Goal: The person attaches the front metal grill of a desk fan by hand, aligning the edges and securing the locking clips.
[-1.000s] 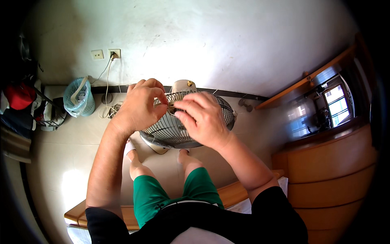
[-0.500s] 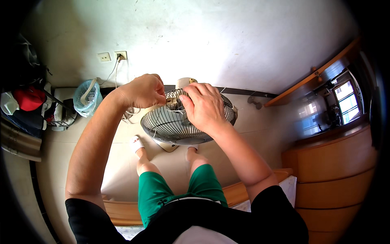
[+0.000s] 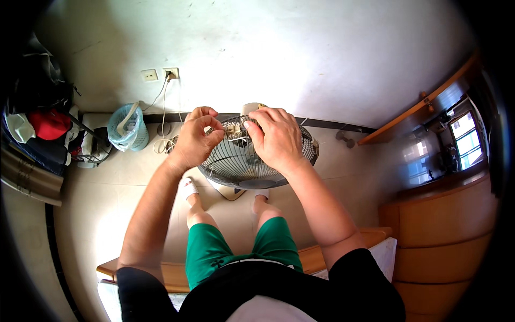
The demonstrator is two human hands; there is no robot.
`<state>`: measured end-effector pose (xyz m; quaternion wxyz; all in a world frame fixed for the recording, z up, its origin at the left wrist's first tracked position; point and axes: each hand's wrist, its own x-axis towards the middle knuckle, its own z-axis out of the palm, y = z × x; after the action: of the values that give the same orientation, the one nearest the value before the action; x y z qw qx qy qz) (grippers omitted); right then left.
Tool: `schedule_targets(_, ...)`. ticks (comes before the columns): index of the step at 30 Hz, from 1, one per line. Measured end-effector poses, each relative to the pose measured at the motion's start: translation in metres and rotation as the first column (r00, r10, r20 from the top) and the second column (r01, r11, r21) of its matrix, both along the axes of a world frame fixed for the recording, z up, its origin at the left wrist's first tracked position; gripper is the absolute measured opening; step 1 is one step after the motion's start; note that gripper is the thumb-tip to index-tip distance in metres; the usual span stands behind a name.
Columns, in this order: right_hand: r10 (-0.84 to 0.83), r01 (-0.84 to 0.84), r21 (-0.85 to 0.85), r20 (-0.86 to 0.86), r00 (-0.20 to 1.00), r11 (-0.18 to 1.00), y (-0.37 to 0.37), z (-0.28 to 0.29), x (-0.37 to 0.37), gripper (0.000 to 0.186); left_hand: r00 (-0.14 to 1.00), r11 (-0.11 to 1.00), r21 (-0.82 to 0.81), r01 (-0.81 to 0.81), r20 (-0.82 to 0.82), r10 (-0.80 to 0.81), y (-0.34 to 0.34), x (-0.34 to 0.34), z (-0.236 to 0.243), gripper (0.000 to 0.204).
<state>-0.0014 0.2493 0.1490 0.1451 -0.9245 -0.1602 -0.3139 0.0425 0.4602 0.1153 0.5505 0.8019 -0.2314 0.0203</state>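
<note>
A fan [image 3: 241, 170] with a dark wire guard and a pale base stands on the floor between my feet and the wall. My right hand [image 3: 277, 138] rests over the guard's upper edge, its fingers curled round the rim and the thumb on the near side. At the guard's upper left, my left hand [image 3: 197, 138] is held with thumb and forefinger pinched together; anything between them is too small to make out. A thin white cord [image 3: 237, 139] lies across the top of the guard between both hands. The far fingertips of my right hand are hidden.
Left of the fan stands a light-blue basket [image 3: 144, 138] with a bag liner. A plug [image 3: 169, 76] with hanging cables sits in the wall socket. A dumbbell [image 3: 345, 139] lies by the wall. Wooden drawers [image 3: 445, 231] are at right; clothes [image 3: 48, 124] are piled at left.
My left hand has lowered and turned from a fist-like shape into a visible pinch, further from the wall. My right hand stays on the guard. The whole view has shifted slightly.
</note>
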Motion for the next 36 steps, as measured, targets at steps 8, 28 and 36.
schedule_targets(8, -0.014, 0.014, -0.028, 0.008, 1.0, 1.0, -0.001, -0.001, 0.0, 0.024, 0.971, 0.956, 0.268, -0.119, 0.233, 0.056, 0.0, -0.007, 0.02, 0.013)
schedule_targets(28, -0.032, 0.032, -0.033, 0.0, 0.999, 0.999, 0.0, 0.0, -0.001, 0.022, 0.965, 0.794, 0.576, 0.194, 0.032, -0.259, -0.001, 0.025, 0.056, 0.016)
schedule_targets(36, -0.015, 0.015, -0.016, 0.01, 1.0, 1.0, 0.001, 0.0, 0.002, 0.021, 0.981, 0.988, 0.127, -0.085, 0.184, 0.061, -0.004, -0.003, 0.0, 0.013)
